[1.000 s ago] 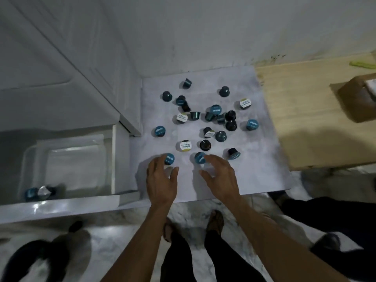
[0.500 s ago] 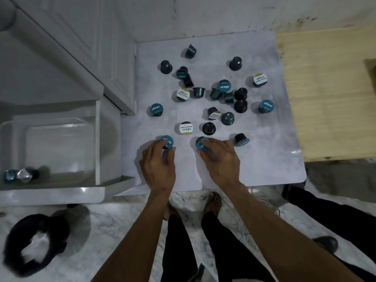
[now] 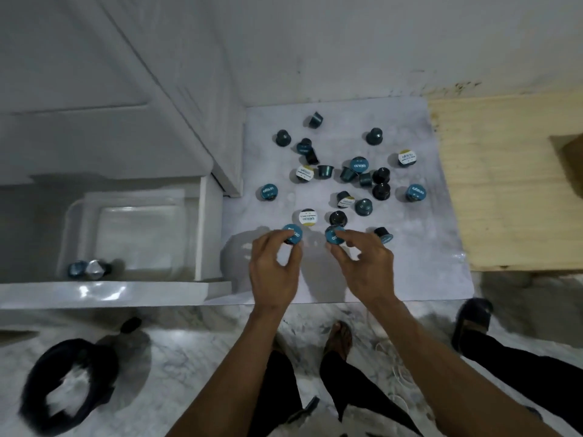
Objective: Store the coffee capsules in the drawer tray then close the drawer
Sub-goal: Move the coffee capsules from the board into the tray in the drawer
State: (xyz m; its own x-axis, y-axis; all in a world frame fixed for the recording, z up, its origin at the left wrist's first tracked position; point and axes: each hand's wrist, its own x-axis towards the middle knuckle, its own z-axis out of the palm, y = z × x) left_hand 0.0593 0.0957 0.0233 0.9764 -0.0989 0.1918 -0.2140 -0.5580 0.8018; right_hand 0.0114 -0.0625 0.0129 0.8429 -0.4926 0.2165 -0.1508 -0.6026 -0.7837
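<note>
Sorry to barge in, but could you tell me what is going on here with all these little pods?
A person is gathering coffee capsules from a grey mat into an open drawer. The left hand pinches one teal-lidded capsule and the right hand pinches another, both at the mat's near edge. About twenty capsules lie scattered on the mat. The clear tray in the open drawer to the left holds only a couple of capsules so far.

Dim, cool light from above leaves the scene murky, the hands [image 3: 318, 263] casting soft shadows on the pale worktop [image 3: 410, 247], a white glare streak along the drawer front [image 3: 101, 293], and wide-angle bending and soft blur toward the frame's edges.
</note>
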